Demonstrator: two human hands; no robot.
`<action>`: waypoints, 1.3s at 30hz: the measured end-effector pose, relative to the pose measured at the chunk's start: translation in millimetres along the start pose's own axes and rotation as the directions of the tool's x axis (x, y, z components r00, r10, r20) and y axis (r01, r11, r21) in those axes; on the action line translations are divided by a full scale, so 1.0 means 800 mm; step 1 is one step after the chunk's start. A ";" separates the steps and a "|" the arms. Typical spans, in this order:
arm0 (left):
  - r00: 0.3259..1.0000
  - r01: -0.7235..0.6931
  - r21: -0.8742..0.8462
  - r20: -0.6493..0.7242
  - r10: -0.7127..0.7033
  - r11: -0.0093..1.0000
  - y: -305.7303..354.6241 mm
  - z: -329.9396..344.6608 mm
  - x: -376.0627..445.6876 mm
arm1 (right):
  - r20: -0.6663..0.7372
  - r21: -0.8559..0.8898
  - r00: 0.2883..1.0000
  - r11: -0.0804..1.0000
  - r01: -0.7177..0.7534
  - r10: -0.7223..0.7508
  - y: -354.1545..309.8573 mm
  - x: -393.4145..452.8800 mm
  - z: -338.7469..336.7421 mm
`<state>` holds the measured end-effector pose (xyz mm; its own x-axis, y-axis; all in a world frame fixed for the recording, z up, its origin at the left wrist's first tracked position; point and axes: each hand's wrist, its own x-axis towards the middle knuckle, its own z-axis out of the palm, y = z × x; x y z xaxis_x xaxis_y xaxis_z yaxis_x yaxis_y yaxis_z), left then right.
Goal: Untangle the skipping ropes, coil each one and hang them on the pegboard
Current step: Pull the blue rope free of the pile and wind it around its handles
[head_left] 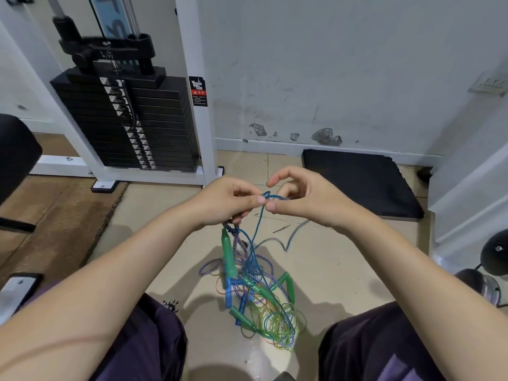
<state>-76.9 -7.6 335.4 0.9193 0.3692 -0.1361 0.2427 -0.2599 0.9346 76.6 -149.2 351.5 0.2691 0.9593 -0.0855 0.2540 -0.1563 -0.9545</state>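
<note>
A tangled bundle of skipping ropes [258, 295] hangs from my hands down to the tiled floor between my knees: blue, green and orange cords, a blue-and-white braided rope [210, 266], green handles [228, 254] and blue handles [242, 307]. My left hand [228, 200] grips the top of the bundle and pinches a thin blue cord [270, 196]. My right hand [302, 196] pinches the same blue cord at a small loop right beside the left fingertips. No pegboard is in view.
A white-framed weight-stack machine [129, 116] stands at the left back. A black foam mat [360, 182] lies against the scuffed wall at the right. Dumbbells [492, 273] sit at the far right, a dark seat pad [13, 152] at the far left.
</note>
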 end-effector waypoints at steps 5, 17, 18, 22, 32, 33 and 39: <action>1.000 -0.005 -0.055 -0.019 0.004 0.998 0.002 0.003 0.001 | 0.000 -0.053 1.000 0.998 -0.029 0.029 0.002 -0.002 -0.003; 0.999 0.026 0.241 0.019 -0.032 0.970 -0.002 0.000 0.004 | -0.113 -0.402 0.992 0.916 0.009 -0.059 -0.005 0.000 -0.004; 0.999 0.033 0.280 0.009 -0.037 0.960 -0.005 -0.001 0.005 | -0.145 -0.359 0.987 0.933 0.016 -0.073 -0.005 -0.001 -0.005; 0.997 0.069 0.227 0.002 -0.071 0.971 -0.011 -0.008 0.007 | -0.199 -0.075 0.977 0.995 0.060 -0.074 -0.007 -0.006 -0.013; 0.988 0.106 -0.017 -0.115 -0.108 0.994 -0.005 -0.014 0.011 | -0.082 0.049 0.994 0.996 -0.073 0.077 -0.003 -0.006 -0.025; 0.986 0.101 -0.032 -0.128 -0.105 0.994 -0.006 -0.014 0.011 | -0.061 0.027 0.993 0.995 -0.099 0.101 -0.002 -0.007 -0.025; 0.989 0.040 -0.101 -0.139 -0.054 0.994 -0.003 -0.006 0.010 | 0.036 -0.277 0.976 0.941 -0.195 0.213 0.005 -0.005 -0.012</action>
<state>-72.0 0.4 333.4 0.8529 0.5031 -0.1396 0.2473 -0.1537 0.9567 85.4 -156.2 350.9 0.2831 0.9120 -0.2969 0.4439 -0.3990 -0.8023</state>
